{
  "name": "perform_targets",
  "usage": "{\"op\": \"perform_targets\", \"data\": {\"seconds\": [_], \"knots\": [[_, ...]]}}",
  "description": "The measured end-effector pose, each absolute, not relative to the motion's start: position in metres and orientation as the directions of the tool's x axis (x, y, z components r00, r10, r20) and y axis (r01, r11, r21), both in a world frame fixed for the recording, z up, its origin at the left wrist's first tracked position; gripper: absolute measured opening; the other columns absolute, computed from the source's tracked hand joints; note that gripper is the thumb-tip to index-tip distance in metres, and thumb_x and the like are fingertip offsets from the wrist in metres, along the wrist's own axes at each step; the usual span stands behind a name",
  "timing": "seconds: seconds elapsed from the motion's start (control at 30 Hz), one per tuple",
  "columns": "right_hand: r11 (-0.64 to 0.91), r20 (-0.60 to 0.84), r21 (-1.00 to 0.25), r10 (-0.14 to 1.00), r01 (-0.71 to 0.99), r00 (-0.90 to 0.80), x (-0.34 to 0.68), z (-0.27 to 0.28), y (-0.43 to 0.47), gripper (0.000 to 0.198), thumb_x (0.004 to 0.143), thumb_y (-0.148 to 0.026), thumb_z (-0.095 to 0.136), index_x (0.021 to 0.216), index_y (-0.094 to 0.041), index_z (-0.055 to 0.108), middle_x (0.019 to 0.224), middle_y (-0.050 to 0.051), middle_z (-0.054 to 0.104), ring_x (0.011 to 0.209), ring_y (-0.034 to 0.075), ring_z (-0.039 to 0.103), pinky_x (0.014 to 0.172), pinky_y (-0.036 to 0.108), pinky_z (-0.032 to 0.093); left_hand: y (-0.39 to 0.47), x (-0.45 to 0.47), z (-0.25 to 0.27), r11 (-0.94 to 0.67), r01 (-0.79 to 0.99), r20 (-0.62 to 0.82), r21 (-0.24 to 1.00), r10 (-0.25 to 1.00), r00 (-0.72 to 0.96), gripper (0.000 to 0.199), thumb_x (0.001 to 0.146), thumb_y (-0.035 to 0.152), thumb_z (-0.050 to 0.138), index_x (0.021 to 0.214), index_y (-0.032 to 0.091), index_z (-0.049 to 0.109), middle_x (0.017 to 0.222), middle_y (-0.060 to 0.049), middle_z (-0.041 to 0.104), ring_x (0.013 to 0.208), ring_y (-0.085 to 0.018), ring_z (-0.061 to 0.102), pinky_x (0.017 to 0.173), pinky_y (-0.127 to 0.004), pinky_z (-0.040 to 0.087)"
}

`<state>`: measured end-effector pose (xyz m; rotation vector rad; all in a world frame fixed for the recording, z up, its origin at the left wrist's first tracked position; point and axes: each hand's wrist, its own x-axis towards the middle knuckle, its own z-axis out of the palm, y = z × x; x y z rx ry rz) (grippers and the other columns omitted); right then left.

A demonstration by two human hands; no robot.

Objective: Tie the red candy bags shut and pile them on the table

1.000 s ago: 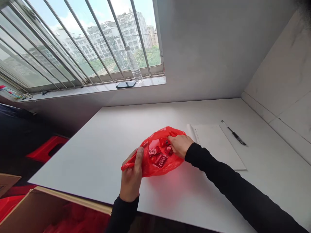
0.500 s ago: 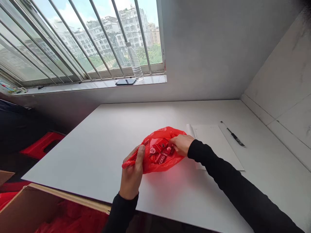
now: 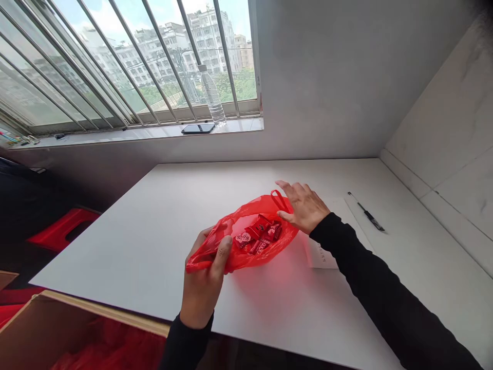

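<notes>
A thin red plastic bag (image 3: 246, 208) is held above the white table (image 3: 154, 221), its mouth facing up toward me. Several small red wrapped packets with printed markings (image 3: 259, 226) lie inside it. My left hand (image 3: 206, 277) grips the bag's left edge, thumb on top and fingers underneath. At the bag's right rim, near a loop-shaped handle, is my right hand (image 3: 306, 208), fingers spread and thumb apart. The thumb is at the rim; whether it touches the plastic I cannot tell.
An open notebook (image 3: 323, 257) lies on the table behind my right forearm, with a black pen (image 3: 365, 211) to its right. A cardboard box (image 3: 103, 311) with red plastic inside stands at lower left. On the windowsill are a phone (image 3: 198, 128) and a water bottle (image 3: 212, 97).
My right hand has come off the bag's right side and spread its fingers, moving up and right. The bag's left end and my left hand have shifted slightly left and down.
</notes>
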<state>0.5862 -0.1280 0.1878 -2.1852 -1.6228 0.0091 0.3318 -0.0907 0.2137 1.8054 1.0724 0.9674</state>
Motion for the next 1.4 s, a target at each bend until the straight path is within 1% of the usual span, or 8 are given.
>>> {"op": "perform_targets", "data": {"seconds": [0.13,0.3,0.53,0.73,0.83,1.0,1.2,1.4], "knots": [[-0.240,0.267,-0.431,0.887,0.870,0.377,0.595,0.178,-0.120,0.051,0.089,-0.025,0.064,0.138,-0.014,0.053,0.107,0.015,0.064,0.098,0.030,0.057,0.082,0.038,0.044,-0.098,0.331,0.224,-0.309,0.255,0.188,0.916,0.894,0.406,0.065,0.082,0.043,0.076,0.139,0.029,0.049,0.122,-0.007,0.067,0.077,-0.016,0.066,0.062,-0.029,0.054],[-0.093,0.374,-0.558,0.859,0.825,0.350,0.599,0.188,-0.125,0.018,0.097,-0.025,0.053,0.102,-0.019,0.070,0.091,0.004,0.065,0.082,0.018,0.059,0.074,0.030,0.045,-0.101,0.323,0.234,-0.388,0.288,0.179,0.875,0.814,0.553,0.039,0.091,0.041,0.067,0.127,0.029,0.062,0.104,-0.003,0.071,0.093,-0.018,0.068,0.079,-0.029,0.055],[0.267,0.687,-0.682,0.551,0.680,0.473,0.575,0.232,-0.166,0.021,0.098,-0.034,0.059,0.108,-0.027,0.076,0.083,0.001,0.061,0.075,0.015,0.054,0.066,0.029,0.046,-0.087,0.330,0.256,-0.659,0.424,0.587,0.621,0.750,0.306,0.035,0.101,0.044,0.048,0.095,0.023,0.075,0.116,-0.008,0.062,0.121,-0.022,0.054,0.100,-0.037,0.044],[0.519,0.675,-0.727,0.662,0.450,0.326,0.547,0.253,-0.193,0.013,0.098,-0.021,0.059,0.102,-0.023,0.072,0.095,-0.001,0.071,0.080,0.012,0.063,0.071,0.025,0.052,-0.094,0.355,0.274,-0.261,0.166,0.135,0.951,0.833,0.537,0.032,0.098,0.053,0.049,0.111,0.027,0.060,0.055,0.007,0.039,0.051,-0.012,0.047,0.058,-0.028,0.049],[0.605,0.749,-0.618,0.647,0.503,0.143,0.536,0.254,-0.196,0.014,0.093,-0.013,0.062,0.097,-0.022,0.072,0.094,0.002,0.068,0.088,0.015,0.062,0.080,0.030,0.053,-0.108,0.367,0.274,-0.371,0.304,0.050,0.877,0.701,0.711,0.053,0.086,0.036,0.070,0.134,0.033,0.046,0.080,0.003,0.056,0.070,-0.015,0.056,0.063,-0.027,0.051],[0.630,0.774,-0.492,0.633,0.601,-0.030,0.534,0.247,-0.187,0.030,0.093,-0.031,0.070,0.123,-0.025,0.068,0.137,0.009,0.055,0.131,0.026,0.044,0.106,0.043,0.044,-0.119,0.375,0.271,-0.412,0.264,0.042,0.872,0.600,0.799,0.025,0.092,0.035,0.055,0.071,0.021,0.052,0.063,0.002,0.045,0.057,-0.012,0.041,0.051,-0.024,0.038],[0.552,0.674,-0.647,0.737,0.526,0.056,0.551,0.242,-0.174,0.010,0.097,-0.021,0.060,0.098,-0.021,0.070,0.089,0.001,0.071,0.086,0.017,0.060,0.085,0.033,0.050,-0.105,0.368,0.267,-0.021,0.185,-0.121,0.983,0.680,0.723,0.048,0.097,0.051,0.049,0.060,0.021,0.050,0.055,0.000,0.048,0.052,-0.013,0.047,0.055,-0.028,0.044],[0.562,0.609,-0.728,0.793,0.393,-0.005,0.544,0.244,-0.178,0.007,0.091,-0.016,0.066,0.093,-0.022,0.069,0.086,-0.002,0.071,0.082,0.014,0.062,0.082,0.029,0.050,-0.099,0.364,0.267,0.205,-0.001,-0.160,0.979,0.765,0.624,0.022,0.094,0.044,0.061,0.105,0.026,0.063,0.076,-0.001,0.061,0.066,-0.014,0.058,0.062,-0.026,0.051]]}}
